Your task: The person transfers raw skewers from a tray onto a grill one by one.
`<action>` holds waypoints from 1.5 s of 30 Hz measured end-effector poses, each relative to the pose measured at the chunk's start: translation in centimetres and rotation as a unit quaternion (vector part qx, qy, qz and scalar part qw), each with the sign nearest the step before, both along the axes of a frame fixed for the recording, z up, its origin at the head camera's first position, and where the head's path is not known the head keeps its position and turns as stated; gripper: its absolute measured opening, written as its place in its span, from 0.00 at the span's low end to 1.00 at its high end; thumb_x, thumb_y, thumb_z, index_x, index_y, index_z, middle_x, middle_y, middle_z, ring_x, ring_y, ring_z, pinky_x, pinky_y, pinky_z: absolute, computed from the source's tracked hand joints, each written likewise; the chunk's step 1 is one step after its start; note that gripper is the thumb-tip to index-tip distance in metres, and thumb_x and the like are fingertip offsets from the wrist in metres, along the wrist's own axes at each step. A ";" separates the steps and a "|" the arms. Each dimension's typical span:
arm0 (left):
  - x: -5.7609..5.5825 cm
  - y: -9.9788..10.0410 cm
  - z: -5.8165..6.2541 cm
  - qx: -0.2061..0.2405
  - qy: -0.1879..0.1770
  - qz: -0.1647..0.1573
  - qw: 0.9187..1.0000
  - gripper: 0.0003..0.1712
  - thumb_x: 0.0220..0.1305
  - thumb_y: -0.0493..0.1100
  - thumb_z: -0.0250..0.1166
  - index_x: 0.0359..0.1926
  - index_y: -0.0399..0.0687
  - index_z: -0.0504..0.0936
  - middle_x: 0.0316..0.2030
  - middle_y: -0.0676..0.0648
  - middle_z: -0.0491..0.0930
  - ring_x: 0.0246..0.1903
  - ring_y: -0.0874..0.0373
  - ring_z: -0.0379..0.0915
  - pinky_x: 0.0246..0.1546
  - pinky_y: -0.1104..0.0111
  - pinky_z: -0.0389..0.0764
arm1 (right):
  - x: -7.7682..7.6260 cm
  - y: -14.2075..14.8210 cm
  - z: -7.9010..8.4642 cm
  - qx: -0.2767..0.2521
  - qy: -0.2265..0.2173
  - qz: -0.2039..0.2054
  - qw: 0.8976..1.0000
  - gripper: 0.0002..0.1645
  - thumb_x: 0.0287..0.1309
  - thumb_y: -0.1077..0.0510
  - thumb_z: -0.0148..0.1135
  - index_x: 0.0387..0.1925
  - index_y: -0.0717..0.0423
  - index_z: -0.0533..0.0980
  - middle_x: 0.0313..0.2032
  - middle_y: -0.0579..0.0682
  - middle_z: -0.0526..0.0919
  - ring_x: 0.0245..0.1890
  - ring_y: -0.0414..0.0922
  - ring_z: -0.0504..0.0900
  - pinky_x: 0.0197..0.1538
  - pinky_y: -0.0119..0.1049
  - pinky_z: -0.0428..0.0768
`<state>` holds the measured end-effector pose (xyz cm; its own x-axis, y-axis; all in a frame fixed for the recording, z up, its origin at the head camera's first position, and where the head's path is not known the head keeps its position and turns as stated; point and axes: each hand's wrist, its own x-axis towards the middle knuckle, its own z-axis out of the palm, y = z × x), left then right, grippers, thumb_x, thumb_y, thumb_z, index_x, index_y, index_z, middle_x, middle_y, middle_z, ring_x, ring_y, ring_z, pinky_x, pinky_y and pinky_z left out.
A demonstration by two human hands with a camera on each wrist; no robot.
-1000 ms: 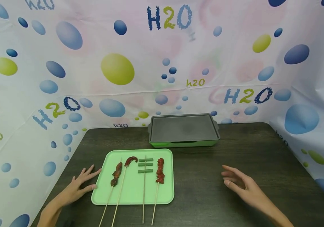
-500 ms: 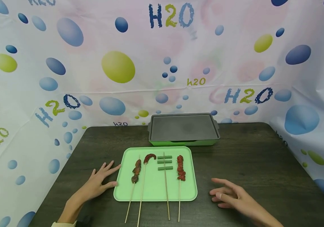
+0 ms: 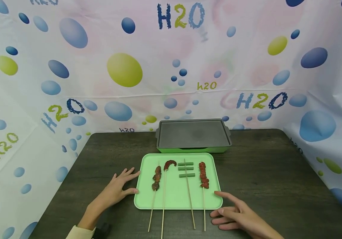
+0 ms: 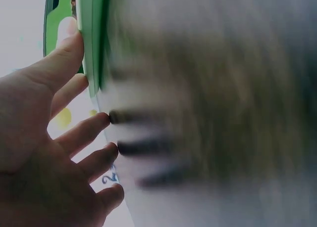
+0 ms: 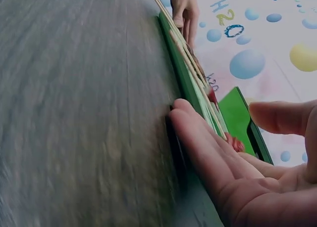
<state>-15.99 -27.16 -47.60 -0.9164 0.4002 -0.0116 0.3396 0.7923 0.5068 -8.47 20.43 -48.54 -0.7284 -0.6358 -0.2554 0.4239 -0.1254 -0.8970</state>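
A light green tray (image 3: 176, 200) lies on the table, bearing skewers side by side with their sticks jutting over its near edge. From left to right they hold brown meat pieces (image 3: 157, 179), a curled dark-red tentacle (image 3: 170, 163), short green stalks (image 3: 186, 169) and red meat pieces (image 3: 203, 176). My left hand (image 3: 114, 190) touches the tray's left edge with thumb and forefinger, fingers spread; the left wrist view shows the thumb (image 4: 67, 54) against the rim. At the near right corner is my right hand (image 3: 236, 214), forefinger and thumb apart, its forefinger at the rim.
Behind the tray stands a green griddle (image 3: 194, 134) with a flat dark top, very near the tray's far edge. The dark wooden table (image 3: 266, 159) extends to both sides. A white sheet with coloured spots (image 3: 147, 43) hangs around the back.
The tray with its skewers has slid to the right and slightly away, the left hand moving along at its edge. My right hand has come left to the tray's right corner.
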 end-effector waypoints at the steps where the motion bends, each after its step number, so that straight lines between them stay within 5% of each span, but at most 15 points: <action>1: 0.0 0.3 0.0 0.001 -0.002 0.001 1.000 0.45 0.62 0.58 0.71 0.76 0.48 0.69 0.74 0.31 0.61 0.74 0.26 0.49 0.64 0.24 0.45 | 0.1 -0.1 -0.1 -0.005 -0.003 -0.002 1.000 0.42 0.81 0.59 0.48 0.80 0.67 0.38 0.55 0.66 0.83 0.55 0.58 0.85 0.55 0.48 0.83; 13: 0.3 4.2 0.3 -0.023 0.004 0.015 1.000 0.42 0.62 0.57 0.71 0.75 0.52 0.71 0.74 0.37 0.64 0.74 0.33 0.55 0.66 0.26 0.46 | 0.3 -0.2 -0.7 0.014 -0.023 -0.089 0.996 0.41 0.74 0.62 0.59 0.78 0.70 0.51 0.47 0.68 0.86 0.47 0.56 0.89 0.50 0.47 0.85; 25: 0.2 5.5 0.0 -0.013 -0.010 0.020 1.000 0.43 0.62 0.58 0.71 0.75 0.56 0.70 0.75 0.40 0.63 0.75 0.35 0.53 0.65 0.25 0.47 | 0.4 0.7 -0.3 0.066 -0.028 -0.122 0.990 0.35 0.68 0.64 0.65 0.71 0.73 0.65 0.43 0.66 0.88 0.42 0.52 0.90 0.46 0.44 0.87; 39: -2.2 4.9 -0.2 0.008 -0.019 -0.008 1.000 0.42 0.66 0.57 0.69 0.77 0.55 0.68 0.77 0.36 0.58 0.76 0.30 0.47 0.61 0.20 0.43 | 0.9 0.9 -0.7 0.029 -0.007 -0.120 0.992 0.31 0.70 0.65 0.62 0.72 0.66 0.69 0.45 0.67 0.87 0.42 0.51 0.90 0.47 0.43 0.86; 45: -3.1 4.9 -0.1 0.017 -0.019 -0.017 1.000 0.44 0.63 0.56 0.71 0.76 0.51 0.69 0.76 0.34 0.59 0.75 0.28 0.47 0.59 0.19 0.42 | 0.9 0.0 -0.4 0.045 0.010 -0.126 0.991 0.34 0.69 0.65 0.63 0.73 0.70 0.65 0.45 0.67 0.87 0.41 0.51 0.90 0.46 0.43 0.86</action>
<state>-19.13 -22.27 -47.70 -0.9015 0.4316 -0.0326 0.3453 0.7627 0.5469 -7.60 20.43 -48.91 -0.8670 -0.4080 -0.2861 0.3707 -0.1443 -0.9175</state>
